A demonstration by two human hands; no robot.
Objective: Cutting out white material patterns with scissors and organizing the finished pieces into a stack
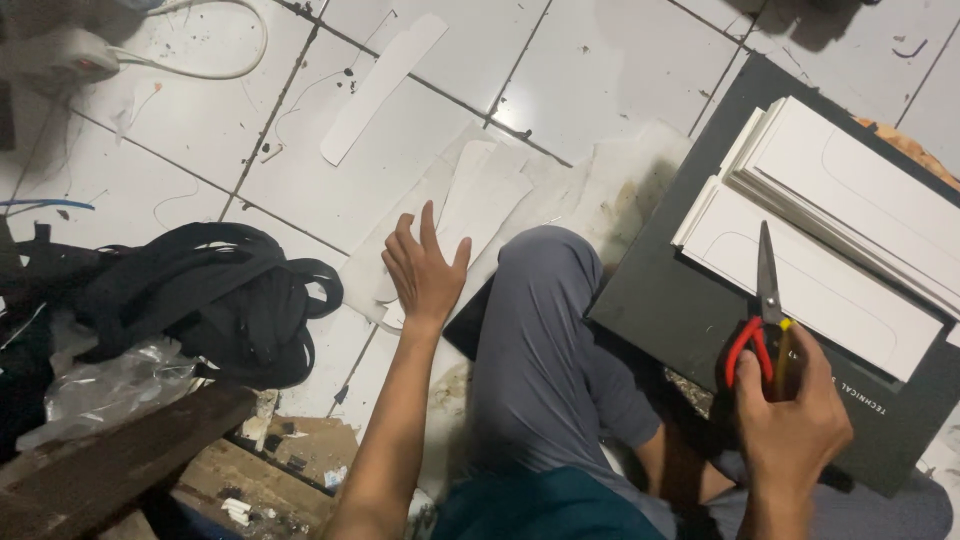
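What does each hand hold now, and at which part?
The right hand holds metal scissors with red and yellow handles by the handles. The left hand holds nothing; it is spread over white cut paper pieces.

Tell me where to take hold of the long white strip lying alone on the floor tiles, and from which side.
Grip the long white strip near its lower, tapered end, the end closest to the left hand, coming in from the person's side. It lies flat and diagonal on the tiled floor, so probably slide fingertips under a long edge and pinch. The right hand is occupied holding the scissors.
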